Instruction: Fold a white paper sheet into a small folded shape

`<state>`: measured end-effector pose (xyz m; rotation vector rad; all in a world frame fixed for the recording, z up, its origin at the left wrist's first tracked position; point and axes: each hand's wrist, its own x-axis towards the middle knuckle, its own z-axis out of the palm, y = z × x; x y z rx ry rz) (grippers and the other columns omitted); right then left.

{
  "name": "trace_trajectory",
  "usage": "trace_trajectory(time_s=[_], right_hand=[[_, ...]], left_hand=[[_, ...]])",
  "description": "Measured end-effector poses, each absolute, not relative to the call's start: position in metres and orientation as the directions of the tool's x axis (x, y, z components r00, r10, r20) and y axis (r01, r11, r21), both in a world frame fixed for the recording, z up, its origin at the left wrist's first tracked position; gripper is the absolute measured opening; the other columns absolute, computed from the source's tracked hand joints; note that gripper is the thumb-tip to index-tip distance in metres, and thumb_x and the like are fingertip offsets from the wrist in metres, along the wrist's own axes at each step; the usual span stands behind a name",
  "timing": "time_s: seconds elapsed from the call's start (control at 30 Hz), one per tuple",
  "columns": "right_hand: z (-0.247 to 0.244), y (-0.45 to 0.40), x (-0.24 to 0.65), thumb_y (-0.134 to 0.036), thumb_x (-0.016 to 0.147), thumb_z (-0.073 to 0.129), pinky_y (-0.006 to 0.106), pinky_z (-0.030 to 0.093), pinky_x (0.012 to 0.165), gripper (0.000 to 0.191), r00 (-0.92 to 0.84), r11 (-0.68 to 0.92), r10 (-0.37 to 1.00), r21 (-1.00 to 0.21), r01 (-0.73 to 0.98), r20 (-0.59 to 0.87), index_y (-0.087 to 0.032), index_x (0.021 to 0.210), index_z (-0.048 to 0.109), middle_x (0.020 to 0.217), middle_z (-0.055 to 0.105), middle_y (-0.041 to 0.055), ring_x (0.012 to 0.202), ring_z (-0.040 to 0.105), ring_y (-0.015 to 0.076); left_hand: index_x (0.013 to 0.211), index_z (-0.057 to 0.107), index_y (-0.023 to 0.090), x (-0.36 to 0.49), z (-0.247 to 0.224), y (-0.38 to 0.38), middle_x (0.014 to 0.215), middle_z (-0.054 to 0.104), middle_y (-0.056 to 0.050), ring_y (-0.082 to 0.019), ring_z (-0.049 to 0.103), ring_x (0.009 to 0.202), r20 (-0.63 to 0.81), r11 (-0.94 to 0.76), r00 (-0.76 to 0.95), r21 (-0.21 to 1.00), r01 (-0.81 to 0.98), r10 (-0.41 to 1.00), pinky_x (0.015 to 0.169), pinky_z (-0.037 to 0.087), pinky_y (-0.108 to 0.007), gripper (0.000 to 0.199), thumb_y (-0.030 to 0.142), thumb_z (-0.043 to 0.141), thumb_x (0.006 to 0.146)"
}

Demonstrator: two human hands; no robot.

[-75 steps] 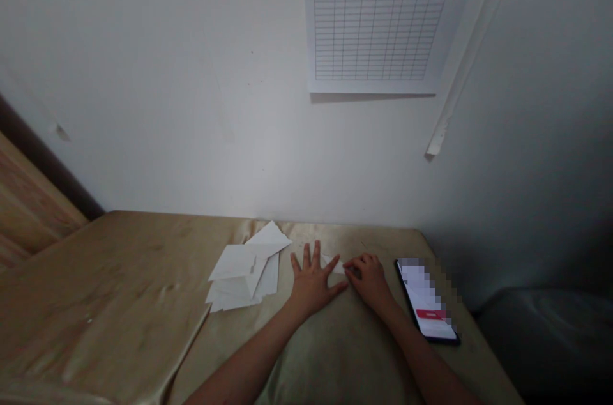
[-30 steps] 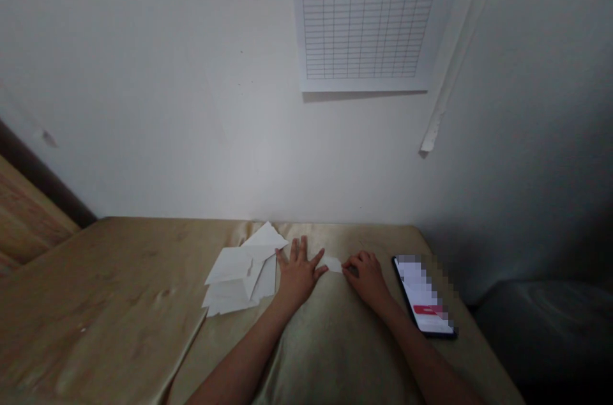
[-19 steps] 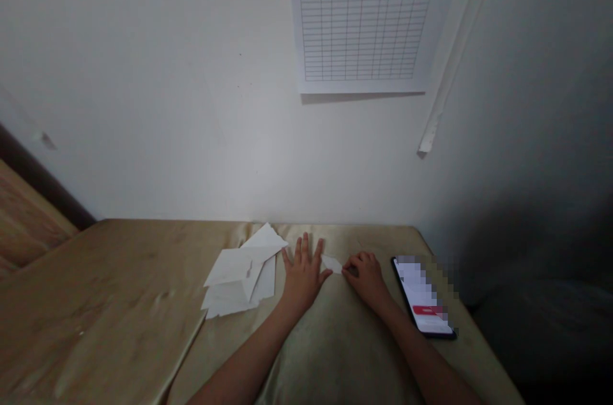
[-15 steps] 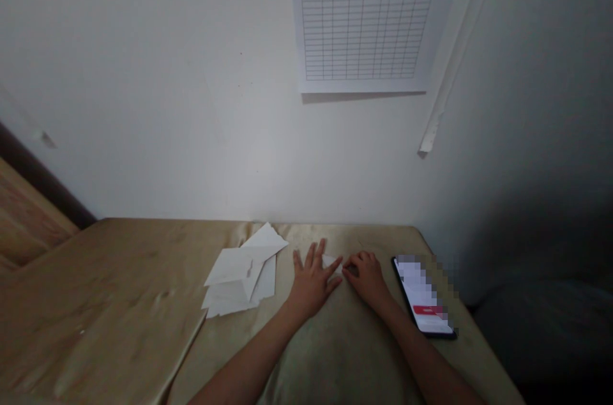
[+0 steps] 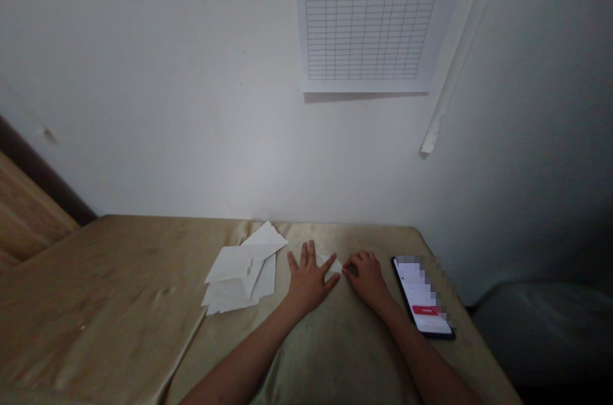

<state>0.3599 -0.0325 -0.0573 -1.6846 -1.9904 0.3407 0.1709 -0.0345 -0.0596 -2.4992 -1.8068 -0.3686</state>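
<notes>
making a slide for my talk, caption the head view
Two bare hands work a small white paper beside a pile of papers

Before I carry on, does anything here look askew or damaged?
Yes: in the paper pile, sheets overlap at uneven angles and one has a ragged edge. On the wall, the pale strip beside the printed sheet ends roughly, as if torn. The small white paper is partly hidden; I can't judge it.
</notes>
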Motion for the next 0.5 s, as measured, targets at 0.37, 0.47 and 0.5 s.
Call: trace_trajectory(time_s=[0.37,0.47,0.5], right_hand=[[-0.06,-0.032,0.361,-0.027,0.086,0.065,0.039,0.037,0.099,0.009,-0.096,0.2,0.97,-0.505,0.84,0.224,-0.023,0.092,0.071,0.103,0.064,0.008,0.11,0.051,0.0273],[-0.061,-0.032,0.362,-0.024,0.087,0.063,0.038,0.038,0.098,0.01,-0.102,0.207,0.969,-0.519,0.829,0.224,-0.024,0.093,0.071,0.103,0.064,0.0076,0.11,0.051,0.027],[-0.061,-0.031,0.363,-0.022,0.087,0.062,0.038,0.038,0.098,0.011,-0.109,0.213,0.969,-0.523,0.825,0.222,-0.025,0.093,0.071,0.104,0.065,0.0074,0.11,0.051,0.0267]], left_hand=[[0.148,0.04,0.046,0.162,-0.061,-0.021,0.165,0.024,-0.012,-0.045,0.014,0.151,0.202,-0.21,0.179,0.141,0.968,0.963,0.109,0.003,-0.077,0.063,0.072,0.042,0.09],[0.148,0.039,0.046,0.16,-0.061,-0.018,0.164,0.025,-0.012,-0.043,0.013,0.151,0.202,-0.199,0.168,0.142,0.97,0.965,0.109,0.002,-0.077,0.063,0.073,0.041,0.09],[0.148,0.039,0.047,0.16,-0.062,-0.018,0.164,0.025,-0.012,-0.043,0.014,0.151,0.2,-0.196,0.166,0.143,0.97,0.966,0.109,0.002,-0.077,0.063,0.073,0.04,0.09]])
